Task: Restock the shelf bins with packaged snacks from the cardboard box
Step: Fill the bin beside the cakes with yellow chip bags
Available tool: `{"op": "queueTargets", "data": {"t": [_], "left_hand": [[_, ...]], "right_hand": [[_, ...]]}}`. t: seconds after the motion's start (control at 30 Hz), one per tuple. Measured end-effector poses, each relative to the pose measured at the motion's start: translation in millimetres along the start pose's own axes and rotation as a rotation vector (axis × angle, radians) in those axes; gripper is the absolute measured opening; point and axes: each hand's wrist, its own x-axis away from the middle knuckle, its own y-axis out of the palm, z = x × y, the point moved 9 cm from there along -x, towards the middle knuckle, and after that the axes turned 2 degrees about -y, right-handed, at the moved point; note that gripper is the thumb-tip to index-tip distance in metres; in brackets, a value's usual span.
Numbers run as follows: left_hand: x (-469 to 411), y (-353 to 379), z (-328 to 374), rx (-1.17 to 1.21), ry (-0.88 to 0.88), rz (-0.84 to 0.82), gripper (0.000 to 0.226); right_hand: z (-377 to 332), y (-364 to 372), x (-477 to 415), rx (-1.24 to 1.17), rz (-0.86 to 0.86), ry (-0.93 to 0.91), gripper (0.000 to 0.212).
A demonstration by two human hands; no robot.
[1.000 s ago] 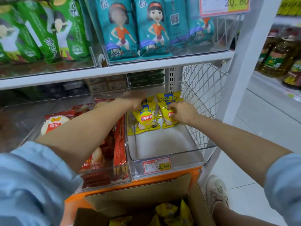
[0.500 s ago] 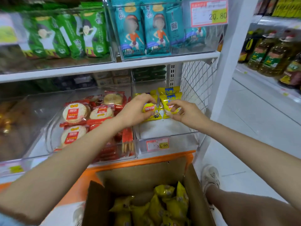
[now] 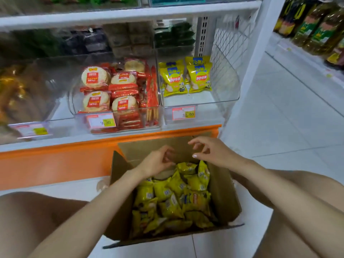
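Note:
An open cardboard box (image 3: 223, 198) on the floor holds several yellow chip packets (image 3: 176, 200). My left hand (image 3: 158, 162) hovers over the box's far end, fingers loosely curled, holding nothing. My right hand (image 3: 212, 151) is beside it, slightly higher, fingers relaxed and empty. On the lower shelf a clear bin (image 3: 223, 100) holds a few yellow chip packets (image 3: 186, 77) standing at its back. Its front half is bare.
A clear bin of red rice-cracker packs (image 3: 115, 90) sits left of the chip bin, with another bin (image 3: 28, 94) further left. The orange shelf base (image 3: 55, 161) runs behind the box. A wire mesh panel (image 3: 229, 58) bounds the shelf's right end. Oil bottles (image 3: 316, 25) line the far right.
Both hands let go of the yellow packets in the bin and drew back and down to above the cardboard box. My view tilted down toward the box.

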Motion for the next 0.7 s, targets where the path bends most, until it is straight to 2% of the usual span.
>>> {"op": "queueTargets", "data": {"t": [0.17, 0.27, 0.33, 0.47, 0.7], "left_hand": [[5.0, 71.7, -93.4, 0.077, -0.292, -0.128, 0.039], [17.3, 114.1, -136.4, 0.055, -0.38, -0.218, 0.035], [23.2, 141.0, -156.6, 0.026, -0.42, -0.307, 0.041], [11.1, 165.6, -170.2, -0.087, -0.364, -0.388, 0.061], [-8.7, 199.0, -173.7, -0.286, -0.261, -0.531, 0.059]], "right_hand": [[32.3, 35.7, -3.7, 0.109, -0.126, 0.061, 0.039], [50.0, 54.6, -7.3, 0.2, -0.204, 0.068, 0.042], [62.9, 62.1, -7.7, 0.263, -0.265, 0.095, 0.043], [86.6, 69.7, -8.0, 0.34, -0.355, 0.143, 0.042], [100.1, 81.9, -11.9, 0.427, -0.484, 0.146, 0.042]]}}
